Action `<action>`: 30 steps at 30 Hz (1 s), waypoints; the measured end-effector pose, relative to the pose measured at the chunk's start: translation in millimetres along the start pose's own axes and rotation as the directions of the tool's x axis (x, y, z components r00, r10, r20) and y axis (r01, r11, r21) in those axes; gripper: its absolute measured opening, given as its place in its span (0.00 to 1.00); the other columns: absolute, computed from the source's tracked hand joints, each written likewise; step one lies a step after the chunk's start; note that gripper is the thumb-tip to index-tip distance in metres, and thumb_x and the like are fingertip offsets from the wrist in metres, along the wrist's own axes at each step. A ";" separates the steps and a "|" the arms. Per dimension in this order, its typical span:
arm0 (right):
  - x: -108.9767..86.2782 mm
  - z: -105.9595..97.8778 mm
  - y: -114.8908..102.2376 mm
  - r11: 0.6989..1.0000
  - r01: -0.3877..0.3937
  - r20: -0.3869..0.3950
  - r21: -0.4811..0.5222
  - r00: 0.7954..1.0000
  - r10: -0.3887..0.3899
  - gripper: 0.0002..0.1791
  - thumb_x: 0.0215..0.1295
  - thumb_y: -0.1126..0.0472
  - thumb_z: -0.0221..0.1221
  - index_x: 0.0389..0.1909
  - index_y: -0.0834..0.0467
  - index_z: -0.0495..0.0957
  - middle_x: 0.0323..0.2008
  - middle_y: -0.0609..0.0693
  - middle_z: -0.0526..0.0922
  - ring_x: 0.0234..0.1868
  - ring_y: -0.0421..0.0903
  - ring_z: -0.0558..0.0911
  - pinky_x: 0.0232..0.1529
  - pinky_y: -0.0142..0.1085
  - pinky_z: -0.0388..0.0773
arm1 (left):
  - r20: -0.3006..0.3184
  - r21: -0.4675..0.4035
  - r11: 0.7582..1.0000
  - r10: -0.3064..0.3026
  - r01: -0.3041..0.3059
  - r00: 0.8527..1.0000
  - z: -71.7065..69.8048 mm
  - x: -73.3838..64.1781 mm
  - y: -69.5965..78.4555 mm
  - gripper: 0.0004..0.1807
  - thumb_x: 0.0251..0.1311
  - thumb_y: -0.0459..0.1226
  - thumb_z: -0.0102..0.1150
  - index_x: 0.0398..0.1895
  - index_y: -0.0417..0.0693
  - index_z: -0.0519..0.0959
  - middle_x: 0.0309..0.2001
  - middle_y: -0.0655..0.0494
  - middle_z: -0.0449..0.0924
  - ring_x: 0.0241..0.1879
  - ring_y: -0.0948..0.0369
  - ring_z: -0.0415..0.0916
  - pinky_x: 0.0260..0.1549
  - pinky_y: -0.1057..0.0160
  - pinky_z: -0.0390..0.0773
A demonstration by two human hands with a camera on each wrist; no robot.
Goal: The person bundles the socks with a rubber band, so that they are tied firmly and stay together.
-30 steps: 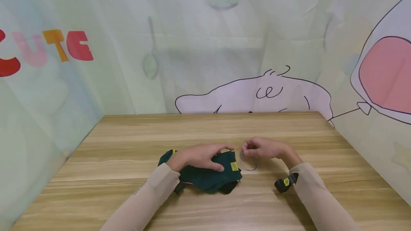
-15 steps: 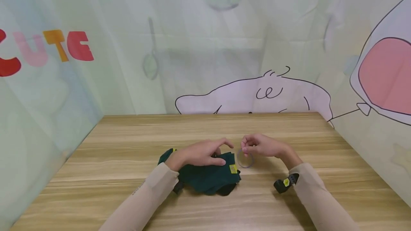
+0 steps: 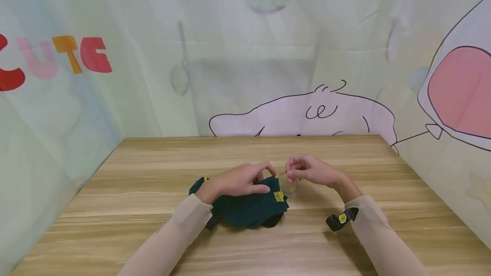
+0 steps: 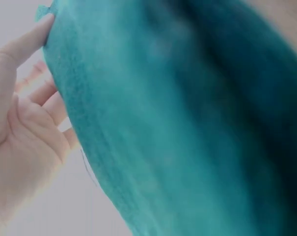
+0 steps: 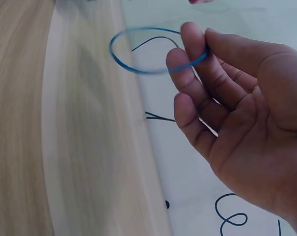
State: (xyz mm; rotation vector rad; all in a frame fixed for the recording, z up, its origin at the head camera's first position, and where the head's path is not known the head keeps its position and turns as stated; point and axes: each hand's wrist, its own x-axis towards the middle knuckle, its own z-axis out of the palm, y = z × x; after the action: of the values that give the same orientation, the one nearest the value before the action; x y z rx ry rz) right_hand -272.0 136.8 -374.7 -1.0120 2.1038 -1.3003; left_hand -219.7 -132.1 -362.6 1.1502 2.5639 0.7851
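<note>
Dark green folded cloth [image 3: 245, 212], bearing a yellow label [image 3: 278, 196] near its right end, lies on the table with a black part peeking out below. My left hand [image 3: 238, 181] grips it from above; in the left wrist view the thumb [image 4: 33, 39] lies along the near side of its edge and the fingers pass behind. To the right, my right hand [image 3: 312, 170] pinches a thin blue rubber band [image 5: 120, 61] between thumb and forefinger. The band hangs as a round loop, close beside the cloth's right end in the head view.
The wood-grain table [image 3: 153, 165] spreads around both hands. A printed curtain [image 3: 245, 76] stands behind its far edge and along both sides. A black strap device [image 3: 337, 221] with a yellow mark sits at the right wrist.
My right hand has shifted left and slightly away, bringing the rubber band close to the cloth's right end. My left hand has lifted that end a little.
</note>
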 end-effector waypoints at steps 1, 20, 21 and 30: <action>-0.3 -0.2 -0.9 1.000 0.011 -0.005 0.002 1.000 -0.011 0.11 0.75 0.64 0.55 0.46 0.71 0.72 0.34 0.58 0.82 0.38 0.50 0.80 0.46 0.41 0.78 | -0.010 0.002 1.000 -0.004 0.004 1.000 -0.2 0.2 0.2 0.24 0.71 0.42 0.59 0.65 0.46 0.68 0.28 0.63 0.80 0.27 0.66 0.74 0.33 0.67 0.75; -3.9 -0.7 -16.1 0.979 0.165 -0.016 0.119 0.986 -0.164 0.13 0.76 0.65 0.53 0.49 0.73 0.74 0.38 0.68 0.79 0.35 0.49 0.81 0.43 0.42 0.82 | -0.223 -0.065 0.997 -0.045 0.031 0.974 -4.1 -3.3 3.5 0.23 0.71 0.41 0.59 0.64 0.46 0.68 0.32 0.60 0.79 0.30 0.63 0.74 0.35 0.63 0.75; -4.4 -1.0 -16.6 0.978 0.165 -0.023 0.124 0.986 -0.164 0.12 0.76 0.65 0.53 0.49 0.72 0.75 0.39 0.68 0.80 0.36 0.49 0.81 0.44 0.42 0.82 | -0.242 -0.067 0.997 -0.044 0.029 0.969 -4.2 -3.3 3.7 0.23 0.71 0.41 0.59 0.64 0.47 0.68 0.31 0.60 0.80 0.30 0.63 0.74 0.34 0.63 0.75; -10.0 -4.5 -20.7 0.973 0.178 -0.117 0.145 0.980 -0.162 0.16 0.76 0.63 0.54 0.54 0.72 0.76 0.44 0.57 0.84 0.40 0.52 0.81 0.49 0.41 0.80 | -0.381 -0.085 0.996 -0.033 0.001 0.924 -4.9 -2.3 3.0 0.22 0.70 0.39 0.60 0.63 0.48 0.68 0.34 0.59 0.82 0.32 0.64 0.77 0.38 0.61 0.77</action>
State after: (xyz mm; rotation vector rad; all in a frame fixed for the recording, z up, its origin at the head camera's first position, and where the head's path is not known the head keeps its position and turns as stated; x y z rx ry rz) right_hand -261.9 141.2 -354.1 -1.0977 1.9892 -1.6059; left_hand -218.3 -134.0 -356.9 1.0317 2.8075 1.2063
